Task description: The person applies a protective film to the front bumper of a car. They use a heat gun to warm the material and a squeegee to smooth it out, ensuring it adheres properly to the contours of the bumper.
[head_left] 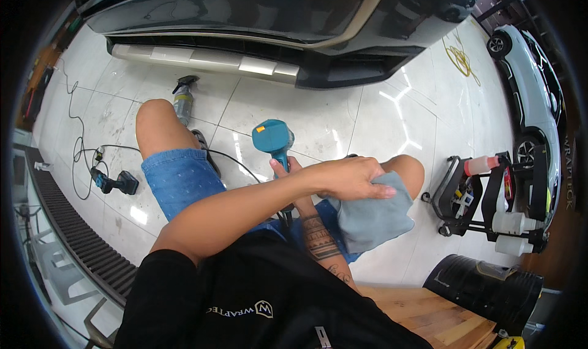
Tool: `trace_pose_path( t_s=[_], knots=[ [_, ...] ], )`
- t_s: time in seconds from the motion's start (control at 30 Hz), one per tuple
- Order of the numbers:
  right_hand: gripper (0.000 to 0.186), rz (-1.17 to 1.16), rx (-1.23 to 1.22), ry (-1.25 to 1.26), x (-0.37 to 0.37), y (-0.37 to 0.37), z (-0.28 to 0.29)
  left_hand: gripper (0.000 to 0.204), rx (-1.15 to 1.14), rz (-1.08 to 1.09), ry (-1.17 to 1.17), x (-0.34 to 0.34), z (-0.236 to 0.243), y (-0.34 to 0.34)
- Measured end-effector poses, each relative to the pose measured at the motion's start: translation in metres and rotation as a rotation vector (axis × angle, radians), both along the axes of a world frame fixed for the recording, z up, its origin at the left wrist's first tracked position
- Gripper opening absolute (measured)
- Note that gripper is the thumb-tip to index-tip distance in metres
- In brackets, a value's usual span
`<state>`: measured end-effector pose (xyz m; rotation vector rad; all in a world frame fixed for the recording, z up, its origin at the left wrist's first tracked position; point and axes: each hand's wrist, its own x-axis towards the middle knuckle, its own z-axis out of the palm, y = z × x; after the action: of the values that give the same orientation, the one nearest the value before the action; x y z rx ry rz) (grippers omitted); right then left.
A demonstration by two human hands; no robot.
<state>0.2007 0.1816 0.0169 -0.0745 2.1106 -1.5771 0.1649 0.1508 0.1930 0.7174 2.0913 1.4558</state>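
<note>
The left hand (pixel 362 180) grips a grey cloth (pixel 376 217) over the right knee (pixel 413 170); the right hand (pixel 294 166), partly covered by the left forearm (pixel 257 207), is closed around the handle of a teal heat gun (pixel 271 136). Both items are clear of the car bumper (pixel 245 18), so completed and remaining work cannot be determined. The gun's nozzle is hidden; the bumper's upper portion is cut off.

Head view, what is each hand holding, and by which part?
The left hand has its grip on a grey cloth, at the upper edge; the right hand has its grip on a teal power tool, around the handle.
</note>
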Motion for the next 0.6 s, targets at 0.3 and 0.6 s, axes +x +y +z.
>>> trace_pose_path(
  t_s=[0.3,0.6],
  knots=[
    [0.027,-0.190,-0.134,-0.132,-0.022,0.045,0.034,0.030,0.232,0.571,0.301,0.114,0.082,-0.265],
    [0.029,0.084,-0.106,0.088,-0.049,0.085,0.156,0.030,-0.178,1.553,0.250,0.202,-0.008,-0.359]
  ],
)
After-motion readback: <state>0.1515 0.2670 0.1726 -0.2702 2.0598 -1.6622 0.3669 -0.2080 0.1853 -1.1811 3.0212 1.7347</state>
